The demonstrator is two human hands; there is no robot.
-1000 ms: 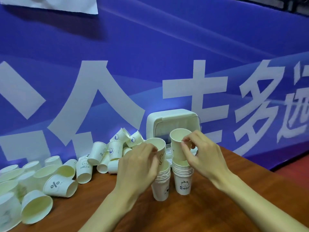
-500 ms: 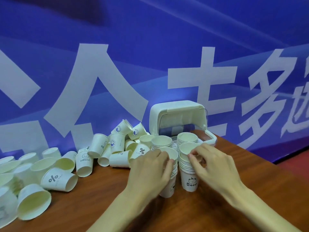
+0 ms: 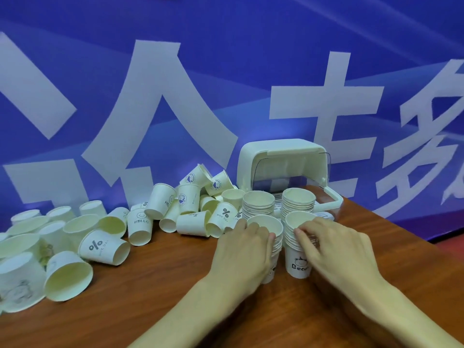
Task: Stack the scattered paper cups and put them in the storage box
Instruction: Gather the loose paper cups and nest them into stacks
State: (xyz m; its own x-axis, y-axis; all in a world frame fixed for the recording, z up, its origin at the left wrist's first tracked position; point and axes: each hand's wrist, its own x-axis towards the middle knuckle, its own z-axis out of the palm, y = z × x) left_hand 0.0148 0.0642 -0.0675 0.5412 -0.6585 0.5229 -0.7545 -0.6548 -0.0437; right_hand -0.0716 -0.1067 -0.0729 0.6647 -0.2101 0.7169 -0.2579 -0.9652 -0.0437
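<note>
Two short stacks of white paper cups stand side by side on the wooden table. My left hand (image 3: 244, 249) wraps the left stack (image 3: 270, 227), whose lower part is hidden behind the fingers. My right hand (image 3: 331, 247) grips the right stack (image 3: 297, 266), whose bottom cup reads "Bear". Behind them, two more stacks (image 3: 258, 204) (image 3: 298, 202) stand upright in the white storage box (image 3: 331, 200), with its lid (image 3: 281, 156) raised at the back.
Many loose paper cups (image 3: 105, 247) lie tumbled across the left half of the table (image 3: 163, 297), up to the blue banner wall (image 3: 226, 71). The table's right edge (image 3: 414, 237) runs diagonally close past the box.
One second ago each hand held a single cup above its stack. Both cups have been pushed down into the stacks, and both hands now sit lower around them. The view tilted down.
</note>
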